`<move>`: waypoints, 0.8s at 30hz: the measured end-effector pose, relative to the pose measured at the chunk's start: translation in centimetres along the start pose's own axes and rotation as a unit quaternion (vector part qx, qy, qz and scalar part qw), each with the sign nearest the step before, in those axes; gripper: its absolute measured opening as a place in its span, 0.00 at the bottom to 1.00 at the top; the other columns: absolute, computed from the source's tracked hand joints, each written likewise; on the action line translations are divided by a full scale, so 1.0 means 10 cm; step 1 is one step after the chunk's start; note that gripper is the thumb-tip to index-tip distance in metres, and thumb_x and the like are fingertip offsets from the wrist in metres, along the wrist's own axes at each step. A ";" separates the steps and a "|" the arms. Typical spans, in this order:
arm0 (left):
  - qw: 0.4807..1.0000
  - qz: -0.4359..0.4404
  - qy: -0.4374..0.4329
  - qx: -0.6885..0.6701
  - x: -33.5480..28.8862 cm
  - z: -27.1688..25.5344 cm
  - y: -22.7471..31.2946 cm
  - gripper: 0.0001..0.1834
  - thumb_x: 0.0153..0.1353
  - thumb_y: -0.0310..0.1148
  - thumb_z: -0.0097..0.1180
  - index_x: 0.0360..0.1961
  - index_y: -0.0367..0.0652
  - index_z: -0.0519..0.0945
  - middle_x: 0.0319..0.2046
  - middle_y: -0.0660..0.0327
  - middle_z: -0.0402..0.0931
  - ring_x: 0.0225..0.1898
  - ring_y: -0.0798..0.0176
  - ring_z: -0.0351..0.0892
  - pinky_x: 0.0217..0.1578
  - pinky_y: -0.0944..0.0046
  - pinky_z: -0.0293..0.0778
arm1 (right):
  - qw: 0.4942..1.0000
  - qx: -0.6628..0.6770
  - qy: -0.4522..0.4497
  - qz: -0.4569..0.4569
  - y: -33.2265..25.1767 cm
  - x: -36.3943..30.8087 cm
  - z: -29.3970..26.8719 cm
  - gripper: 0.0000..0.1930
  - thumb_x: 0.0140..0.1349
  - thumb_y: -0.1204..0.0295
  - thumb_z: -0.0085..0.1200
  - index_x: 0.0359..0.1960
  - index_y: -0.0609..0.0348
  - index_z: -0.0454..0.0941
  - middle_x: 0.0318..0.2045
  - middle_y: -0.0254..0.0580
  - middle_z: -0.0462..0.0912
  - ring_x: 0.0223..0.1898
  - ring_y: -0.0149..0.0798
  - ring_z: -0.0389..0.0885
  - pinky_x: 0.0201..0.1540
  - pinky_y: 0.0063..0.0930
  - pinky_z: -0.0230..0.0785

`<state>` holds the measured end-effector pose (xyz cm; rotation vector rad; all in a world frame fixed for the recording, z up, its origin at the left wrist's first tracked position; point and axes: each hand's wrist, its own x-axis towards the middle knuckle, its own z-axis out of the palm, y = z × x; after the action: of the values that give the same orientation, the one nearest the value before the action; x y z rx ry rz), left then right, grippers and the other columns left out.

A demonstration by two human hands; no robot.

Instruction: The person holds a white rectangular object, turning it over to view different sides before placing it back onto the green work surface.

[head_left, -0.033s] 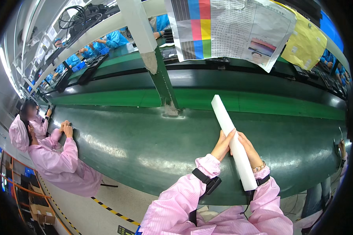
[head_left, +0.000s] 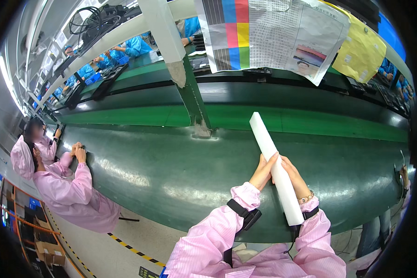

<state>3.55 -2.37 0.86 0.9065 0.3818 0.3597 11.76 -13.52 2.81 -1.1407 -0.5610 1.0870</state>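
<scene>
A long white rectangular bar (head_left: 285, 190), foam-like in look, slants over the green bench with its far end up and to the left. My left hand (head_left: 262, 172) is closed on its left side near the middle, thumb against the bar. From the other side my right hand (head_left: 295, 177) grips it, fingers partly hidden behind it. The bar's near end lies over my right wrist, beside a black strap (head_left: 311, 213). Another black strap (head_left: 243, 213) with a buckle circles my left forearm.
The green bench top (head_left: 171, 162) stretches left and right before me. A green and white post (head_left: 183, 74) rises from its far side. Printed sheets (head_left: 275, 37) and a yellow sheet (head_left: 360, 46) hang above. At left, a person in pink (head_left: 76, 194) works at the bench.
</scene>
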 end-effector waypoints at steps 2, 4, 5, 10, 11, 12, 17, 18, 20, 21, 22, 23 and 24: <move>1.000 0.001 0.001 -0.001 0.01 -0.02 -0.02 0.30 0.65 0.54 0.52 0.56 0.46 0.57 0.40 0.60 0.67 0.34 0.68 0.75 0.19 0.69 0.68 | 1.000 0.000 -0.003 0.000 0.00 0.00 0.00 0.24 0.71 0.58 0.42 0.62 0.58 0.62 0.38 0.40 0.78 0.29 0.30 0.79 0.32 0.22 0.75; 1.000 0.002 0.001 -0.003 0.01 -0.02 -0.01 0.30 0.65 0.54 0.52 0.56 0.46 0.56 0.41 0.60 0.67 0.35 0.68 0.75 0.19 0.69 0.69 | 1.000 0.000 -0.004 0.000 0.00 0.00 0.01 0.24 0.71 0.58 0.42 0.62 0.59 0.62 0.37 0.40 0.78 0.29 0.30 0.79 0.32 0.22 0.75; 1.000 -0.005 -0.002 0.005 0.00 -0.02 0.00 0.29 0.66 0.53 0.51 0.56 0.47 0.58 0.43 0.61 0.68 0.39 0.68 0.75 0.29 0.68 0.72 | 1.000 -0.001 -0.003 -0.001 0.00 0.00 0.00 0.24 0.71 0.57 0.42 0.62 0.58 0.62 0.37 0.40 0.78 0.29 0.30 0.79 0.32 0.23 0.75; 1.000 -0.007 -0.002 0.009 0.00 -0.02 0.00 0.27 0.66 0.52 0.50 0.56 0.48 0.59 0.45 0.61 0.68 0.44 0.67 0.74 0.40 0.65 0.74 | 1.000 -0.001 0.004 -0.002 -0.01 -0.01 0.02 0.24 0.71 0.57 0.42 0.62 0.58 0.62 0.37 0.40 0.78 0.29 0.30 0.79 0.32 0.23 0.75; 1.000 -0.013 -0.006 0.009 0.00 -0.03 0.00 0.27 0.67 0.52 0.50 0.57 0.48 0.59 0.45 0.61 0.68 0.44 0.67 0.74 0.40 0.65 0.74 | 1.000 0.000 0.004 0.000 -0.01 -0.01 0.02 0.24 0.71 0.57 0.42 0.62 0.58 0.62 0.37 0.40 0.78 0.29 0.30 0.79 0.32 0.23 0.75; 1.000 -0.019 -0.010 0.009 0.00 -0.03 0.00 0.27 0.67 0.52 0.50 0.57 0.48 0.59 0.45 0.61 0.68 0.45 0.67 0.74 0.41 0.65 0.74 | 1.000 0.000 0.004 0.003 -0.01 -0.01 0.02 0.24 0.71 0.57 0.42 0.62 0.58 0.62 0.38 0.40 0.78 0.29 0.30 0.79 0.33 0.23 0.75; 1.000 -0.024 -0.005 0.011 0.00 -0.04 0.01 0.27 0.67 0.52 0.50 0.57 0.48 0.59 0.46 0.61 0.68 0.46 0.67 0.73 0.42 0.65 0.74 | 1.000 0.004 0.004 0.002 -0.01 0.00 0.02 0.24 0.71 0.57 0.42 0.62 0.58 0.62 0.38 0.40 0.78 0.29 0.30 0.79 0.33 0.23 0.75; 1.000 -0.024 -0.007 0.011 0.00 -0.04 0.00 0.27 0.67 0.52 0.50 0.57 0.48 0.59 0.46 0.61 0.68 0.46 0.66 0.73 0.42 0.64 0.74 | 1.000 0.005 0.003 0.000 0.00 0.00 0.01 0.24 0.71 0.57 0.42 0.62 0.58 0.61 0.38 0.40 0.78 0.29 0.30 0.79 0.33 0.23 0.75; 1.000 -0.025 -0.008 0.011 0.00 -0.05 0.00 0.27 0.66 0.52 0.50 0.57 0.48 0.59 0.46 0.61 0.68 0.46 0.67 0.73 0.42 0.64 0.74 | 1.000 0.004 0.001 -0.001 0.01 0.01 0.00 0.24 0.71 0.57 0.42 0.62 0.58 0.61 0.38 0.40 0.78 0.29 0.30 0.79 0.32 0.23 0.75; 1.000 -0.025 -0.009 0.011 0.01 -0.05 0.00 0.27 0.66 0.52 0.50 0.57 0.48 0.59 0.46 0.61 0.68 0.46 0.67 0.73 0.42 0.65 0.74 | 1.000 0.004 0.000 -0.003 0.01 0.01 0.00 0.24 0.71 0.58 0.42 0.62 0.58 0.61 0.38 0.40 0.78 0.29 0.30 0.79 0.32 0.23 0.76; 1.000 -0.025 -0.009 0.011 0.00 -0.04 0.00 0.27 0.66 0.52 0.50 0.57 0.48 0.59 0.46 0.61 0.68 0.46 0.67 0.73 0.42 0.65 0.74 | 1.000 0.003 0.000 -0.003 0.01 0.01 0.00 0.24 0.71 0.58 0.42 0.62 0.58 0.61 0.38 0.40 0.78 0.29 0.30 0.79 0.32 0.23 0.76; 1.000 -0.024 -0.007 0.012 0.00 -0.03 0.01 0.28 0.66 0.52 0.50 0.57 0.48 0.59 0.46 0.61 0.68 0.46 0.67 0.73 0.42 0.65 0.74 | 1.000 0.005 0.000 -0.001 0.01 0.01 -0.01 0.24 0.71 0.58 0.42 0.62 0.58 0.61 0.38 0.40 0.78 0.29 0.30 0.79 0.32 0.23 0.76; 1.000 -0.023 -0.005 0.013 0.00 -0.03 0.01 0.28 0.66 0.53 0.50 0.57 0.48 0.59 0.46 0.61 0.68 0.45 0.67 0.73 0.41 0.65 0.74 | 1.000 0.007 0.000 0.000 0.02 0.01 -0.01 0.24 0.71 0.58 0.42 0.62 0.58 0.61 0.38 0.40 0.78 0.29 0.30 0.80 0.32 0.23 0.76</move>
<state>3.37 -2.13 0.77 0.9231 0.3976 0.3092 11.80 -13.50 2.62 -1.1287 -0.5531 1.0904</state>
